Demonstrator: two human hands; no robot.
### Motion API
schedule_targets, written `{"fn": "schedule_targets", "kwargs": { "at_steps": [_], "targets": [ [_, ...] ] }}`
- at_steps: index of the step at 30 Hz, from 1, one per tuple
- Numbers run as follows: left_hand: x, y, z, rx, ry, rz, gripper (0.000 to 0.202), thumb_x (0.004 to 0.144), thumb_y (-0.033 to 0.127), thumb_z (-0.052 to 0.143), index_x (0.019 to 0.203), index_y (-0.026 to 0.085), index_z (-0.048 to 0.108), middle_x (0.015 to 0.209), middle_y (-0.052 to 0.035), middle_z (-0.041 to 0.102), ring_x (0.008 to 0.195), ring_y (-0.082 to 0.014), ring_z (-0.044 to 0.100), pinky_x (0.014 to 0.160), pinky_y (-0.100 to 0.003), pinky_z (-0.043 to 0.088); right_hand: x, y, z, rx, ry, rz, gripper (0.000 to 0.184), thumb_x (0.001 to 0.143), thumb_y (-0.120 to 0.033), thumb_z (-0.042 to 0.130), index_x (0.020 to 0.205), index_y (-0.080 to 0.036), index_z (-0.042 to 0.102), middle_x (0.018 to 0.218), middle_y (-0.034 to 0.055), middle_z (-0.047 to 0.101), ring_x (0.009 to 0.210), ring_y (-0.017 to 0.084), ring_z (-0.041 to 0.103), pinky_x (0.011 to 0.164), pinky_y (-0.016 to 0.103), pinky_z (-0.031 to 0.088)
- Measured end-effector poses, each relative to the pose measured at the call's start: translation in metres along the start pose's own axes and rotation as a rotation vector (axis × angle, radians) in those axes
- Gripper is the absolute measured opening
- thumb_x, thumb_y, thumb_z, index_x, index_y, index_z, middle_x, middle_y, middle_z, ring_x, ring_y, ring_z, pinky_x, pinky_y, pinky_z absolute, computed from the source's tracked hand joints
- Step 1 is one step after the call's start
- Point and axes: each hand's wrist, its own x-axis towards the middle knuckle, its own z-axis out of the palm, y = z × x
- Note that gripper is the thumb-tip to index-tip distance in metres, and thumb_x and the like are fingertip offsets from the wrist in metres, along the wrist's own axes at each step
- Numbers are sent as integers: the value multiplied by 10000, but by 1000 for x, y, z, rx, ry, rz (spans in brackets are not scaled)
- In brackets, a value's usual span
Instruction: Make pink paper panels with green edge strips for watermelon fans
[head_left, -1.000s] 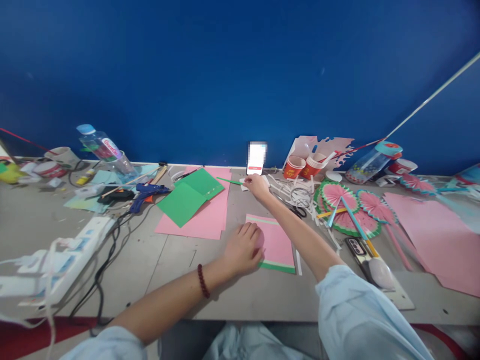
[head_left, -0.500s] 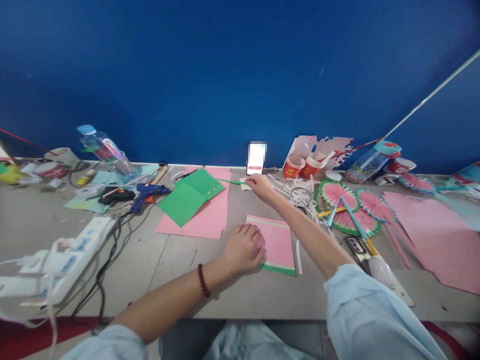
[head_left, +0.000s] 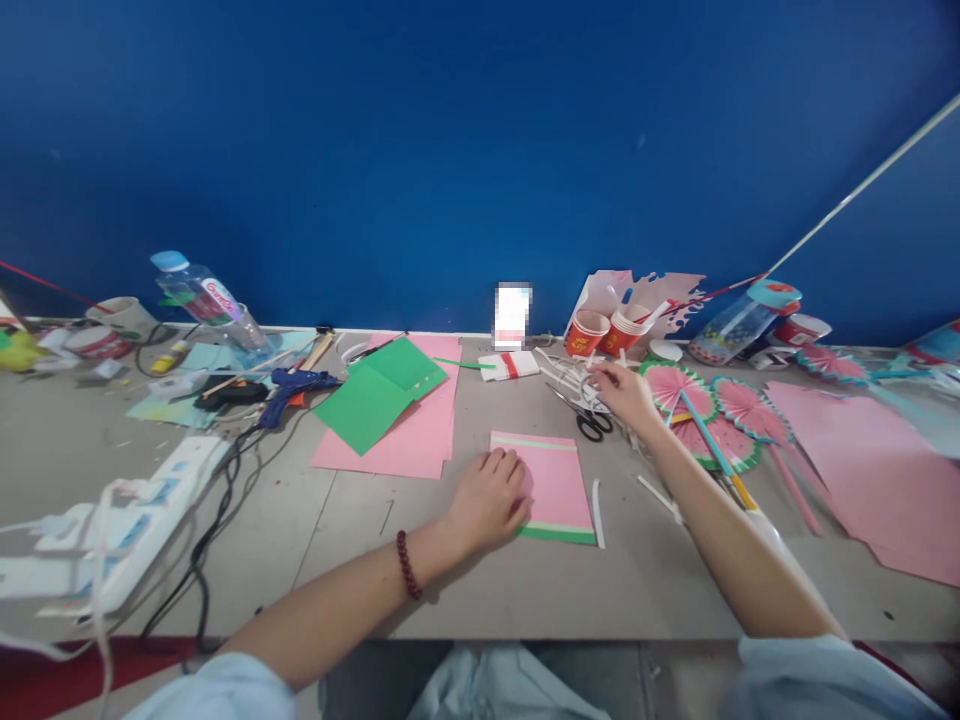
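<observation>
My left hand (head_left: 491,500) lies on the left edge of a pink paper sheet (head_left: 559,480), palm down with its fingers stretched out and slightly bent. A pale strip crosses the sheet near its top, and a green border runs along its bottom. My right hand (head_left: 621,390) is over a tangle of white strips (head_left: 574,378), fingers curled together. What lies between its fingertips is hidden. Black-handled scissors (head_left: 594,427) lie just left of this hand. A narrow white strip (head_left: 598,513) sits beside the pink sheet.
Green sheets (head_left: 367,405) overlap larger pink sheets (head_left: 431,445) on the left, near a blue glue gun (head_left: 292,390). A power strip (head_left: 161,520) lies front left. Red paper cups (head_left: 587,333), paper fans (head_left: 679,395) and a phone (head_left: 511,318) stand or lie behind and right.
My right hand has moved right, from beside the green strip and white packet to the white strips. The packet and scissors now show. My left hand has stayed on the sheet.
</observation>
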Motion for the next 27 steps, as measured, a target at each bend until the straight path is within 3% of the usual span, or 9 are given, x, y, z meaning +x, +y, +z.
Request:
{"fn": "schedule_targets", "kwargs": {
  "at_steps": [5, 7, 10, 13, 17, 22, 27],
  "targets": [
    [1, -2, 0, -6, -19, 4, 376, 850, 341, 528, 1153, 118, 534, 1153, -155, 563, 1078, -294, 495, 903, -424, 404, -29, 10, -23, -13, 63, 95, 284, 713, -425, 572, 796, -182, 693, 774, 63, 716, 706, 207, 652, 680, 322, 497],
    [1, -2, -1, -15, -27, 1, 371, 850, 347, 526, 1146, 125, 539, 1158, -149, 565, 1078, -292, 491, 906, -428, 407, -39, 11, -31, 25, 73, 171, 314, 695, -464, 606, 796, -182, 697, 746, 64, 709, 661, 197, 639, 597, 298, 491],
    [1, -4, -3, -34, -26, -5, 346, 840, 360, 538, 1103, 137, 562, 1148, -140, 572, 1081, -291, 491, 901, -424, 413, -52, 13, -43, 290, 8, 281, 364, 705, -515, 617, 834, -183, 692, 744, 64, 697, 569, 157, 597, 439, 242, 431],
    [3, -5, -5, -45, -25, -12, 286, 835, 345, 541, 1041, 151, 583, 1091, -122, 588, 1052, -284, 504, 878, -411, 424, -61, 15, -54, 440, 64, 306, 349, 708, -511, 634, 836, -190, 688, 708, 44, 674, 547, 135, 577, 420, 222, 422],
    [4, -7, -7, -23, -17, -6, 199, 856, 300, 509, 959, 153, 594, 968, -107, 595, 951, -264, 526, 811, -394, 441, -64, 16, -55, 177, 103, 196, 324, 738, -468, 608, 871, -189, 704, 733, 49, 699, 623, 165, 613, 518, 254, 467],
    [4, -10, -5, -25, 17, 4, 117, 850, 219, 486, 860, 168, 590, 863, -92, 583, 874, -242, 543, 752, -377, 445, -43, 0, -29, -271, -1, -70, 261, 790, -354, 509, 817, -189, 710, 833, 68, 724, 765, 209, 641, 716, 310, 479],
    [5, -14, -5, -93, 64, -49, 227, 815, 101, 444, 968, 181, 592, 935, -77, 604, 899, -221, 549, 778, -354, 451, -17, -15, -2, -615, -160, -46, 278, 830, -374, 503, 752, -196, 702, 853, 103, 714, 870, 248, 627, 684, 303, 451]
  ]
}}
